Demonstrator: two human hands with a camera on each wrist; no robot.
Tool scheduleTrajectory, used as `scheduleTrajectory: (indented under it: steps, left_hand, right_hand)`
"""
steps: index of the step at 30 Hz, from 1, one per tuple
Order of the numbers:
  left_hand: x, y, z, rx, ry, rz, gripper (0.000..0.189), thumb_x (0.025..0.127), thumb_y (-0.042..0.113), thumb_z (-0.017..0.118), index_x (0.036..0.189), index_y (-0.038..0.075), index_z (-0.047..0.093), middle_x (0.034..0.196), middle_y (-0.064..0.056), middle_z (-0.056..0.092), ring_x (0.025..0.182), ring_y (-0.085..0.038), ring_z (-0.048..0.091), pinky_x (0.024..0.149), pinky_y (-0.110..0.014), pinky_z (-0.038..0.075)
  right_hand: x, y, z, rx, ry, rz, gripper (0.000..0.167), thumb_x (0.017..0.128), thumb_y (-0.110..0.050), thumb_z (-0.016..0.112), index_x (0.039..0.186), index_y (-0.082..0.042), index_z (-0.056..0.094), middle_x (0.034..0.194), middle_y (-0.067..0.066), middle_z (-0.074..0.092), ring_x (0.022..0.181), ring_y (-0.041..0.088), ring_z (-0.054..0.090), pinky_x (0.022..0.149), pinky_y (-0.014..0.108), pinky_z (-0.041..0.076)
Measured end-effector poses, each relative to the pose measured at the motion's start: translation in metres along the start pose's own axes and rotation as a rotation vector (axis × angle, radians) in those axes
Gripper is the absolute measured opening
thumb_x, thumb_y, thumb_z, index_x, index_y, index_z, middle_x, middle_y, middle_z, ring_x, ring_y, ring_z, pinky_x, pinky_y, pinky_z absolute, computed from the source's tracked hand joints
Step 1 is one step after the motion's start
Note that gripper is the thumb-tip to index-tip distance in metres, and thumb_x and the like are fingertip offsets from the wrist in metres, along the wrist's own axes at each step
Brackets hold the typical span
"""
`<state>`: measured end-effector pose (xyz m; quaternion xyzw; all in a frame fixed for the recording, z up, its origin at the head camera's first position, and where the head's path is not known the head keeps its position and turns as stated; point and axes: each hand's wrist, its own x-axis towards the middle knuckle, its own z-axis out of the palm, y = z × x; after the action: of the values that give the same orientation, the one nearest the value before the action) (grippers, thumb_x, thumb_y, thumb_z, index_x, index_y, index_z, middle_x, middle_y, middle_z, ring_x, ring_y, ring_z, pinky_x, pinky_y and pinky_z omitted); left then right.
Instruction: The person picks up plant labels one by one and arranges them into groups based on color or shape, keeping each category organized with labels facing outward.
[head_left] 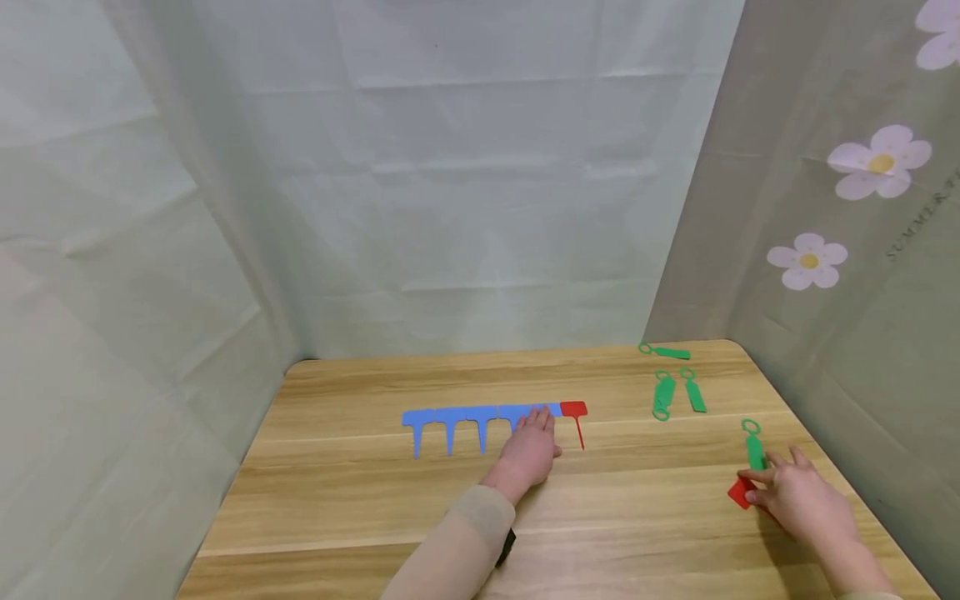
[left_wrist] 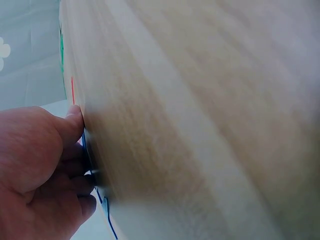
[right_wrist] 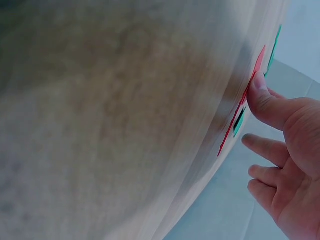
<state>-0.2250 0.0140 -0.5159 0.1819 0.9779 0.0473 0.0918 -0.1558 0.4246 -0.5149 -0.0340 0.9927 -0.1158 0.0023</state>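
Observation:
In the head view, several blue T-shaped plant labels [head_left: 451, 415] lie side by side in a row, stems toward the near edge. A red T-shaped plant label [head_left: 573, 408] continues the row at its right end. My left hand [head_left: 531, 454] rests its extended fingers on the right-hand blue labels and partly covers them. Farther right, my right hand [head_left: 808, 500] pinches another red plant label [head_left: 738, 492] between thumb and index finger, close over the table. Just beyond it lies a green ring-topped plant tag [head_left: 754, 451], partly behind those fingers. The right wrist view shows the pinched red label [right_wrist: 259, 61] edge-on.
More green ring-topped tags [head_left: 696, 397] lie at the back right of the wooden table [head_left: 337, 500], some overlapping. One green tag [head_left: 672, 353] sits close to the rear edge. Pale cloth walls [head_left: 480, 208] stand behind and on both sides, with printed flowers on the right.

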Motion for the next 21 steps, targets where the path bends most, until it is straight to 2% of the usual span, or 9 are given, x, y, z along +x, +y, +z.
scheduleTrajectory:
  steps: [13, 21]
  left_hand:
    - [-0.0029, 0.0026, -0.0032, 0.003, -0.009, -0.004, 0.063, 0.112, 0.035, 0.056, 0.164, 0.003, 0.041, 0.174, -0.009, 0.033, 0.161, -0.027, 0.028, 0.13, -0.041, 0.025]
    - [-0.0019, 0.002, -0.002, 0.015, -0.012, -0.006, 0.063, 0.112, 0.035, 0.055, 0.165, 0.003, 0.04, 0.174, -0.01, 0.032, 0.161, -0.027, 0.027, 0.13, -0.041, 0.024]
  right_hand:
    - [-0.0017, -0.0045, -0.0023, -0.011, 0.01, -0.001, 0.035, 0.085, -0.024, 0.09, 0.117, -0.011, 0.084, 0.138, 0.043, 0.055, 0.136, 0.073, 0.029, 0.084, 0.088, 0.043]
    - [0.0, -0.0075, -0.0036, -0.028, 0.045, -0.039, 0.027, 0.085, -0.023, 0.09, 0.108, -0.012, 0.083, 0.135, 0.043, 0.057, 0.132, 0.074, 0.032, 0.087, 0.087, 0.043]
